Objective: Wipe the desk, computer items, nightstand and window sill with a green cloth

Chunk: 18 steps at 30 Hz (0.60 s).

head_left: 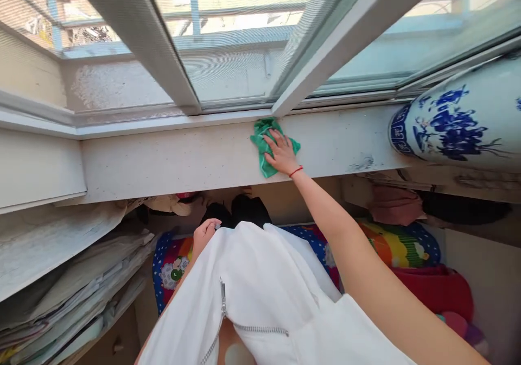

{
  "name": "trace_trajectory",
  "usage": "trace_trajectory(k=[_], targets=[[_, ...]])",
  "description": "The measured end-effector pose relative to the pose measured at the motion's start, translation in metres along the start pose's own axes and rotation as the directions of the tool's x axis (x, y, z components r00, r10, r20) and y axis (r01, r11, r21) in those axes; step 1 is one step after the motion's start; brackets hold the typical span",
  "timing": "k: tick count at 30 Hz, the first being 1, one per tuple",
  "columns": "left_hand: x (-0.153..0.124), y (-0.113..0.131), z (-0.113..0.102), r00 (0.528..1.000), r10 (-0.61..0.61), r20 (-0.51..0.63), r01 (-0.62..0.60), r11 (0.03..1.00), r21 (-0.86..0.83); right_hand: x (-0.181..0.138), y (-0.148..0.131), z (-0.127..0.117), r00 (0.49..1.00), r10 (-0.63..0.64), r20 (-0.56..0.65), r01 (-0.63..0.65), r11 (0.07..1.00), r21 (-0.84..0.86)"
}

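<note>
My right hand (282, 152) lies on a crumpled green cloth (266, 168), with its fingers spread over it and pressing it onto the white windowsill (183, 164). A thin red string bracelet (296, 171) circles that wrist. Below the sill edge, my left hand (205, 234) is closed beside the white garment (260, 267) that I wear. Its fingers are curled; whatever they may hold is hidden. A zipper (223, 305) runs down the garment's front.
A large white vase with blue painting (459, 120) is at the sill's right end. Window frames (342, 33) rise behind the sill. Stacked papers (81, 289) fill a shelf at left. A colourful patterned mat (163, 272) and a red item (435, 289) lie below.
</note>
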State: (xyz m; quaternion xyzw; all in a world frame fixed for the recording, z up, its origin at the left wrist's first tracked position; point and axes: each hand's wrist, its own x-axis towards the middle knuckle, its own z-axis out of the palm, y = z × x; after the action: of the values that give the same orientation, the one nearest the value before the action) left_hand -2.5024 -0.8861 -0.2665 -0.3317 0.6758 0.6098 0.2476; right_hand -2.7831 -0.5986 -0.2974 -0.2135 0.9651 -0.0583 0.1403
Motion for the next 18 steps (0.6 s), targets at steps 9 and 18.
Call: trace_trajectory(k=[9, 18], targets=[[-0.002, 0.033, 0.067, 0.994, -0.009, 0.107, -0.005, 0.992, 0.126, -0.081, 0.249, -0.055, 0.738, 0.6, -0.31, -0.611, 0.788, 0.072], [-0.013, 0.032, 0.052, 1.0, 0.009, 0.01, -0.009, 0.998, 0.061, -0.108, 0.117, 0.013, 0.537, 0.742, -0.4, -0.728, 0.648, 0.224]])
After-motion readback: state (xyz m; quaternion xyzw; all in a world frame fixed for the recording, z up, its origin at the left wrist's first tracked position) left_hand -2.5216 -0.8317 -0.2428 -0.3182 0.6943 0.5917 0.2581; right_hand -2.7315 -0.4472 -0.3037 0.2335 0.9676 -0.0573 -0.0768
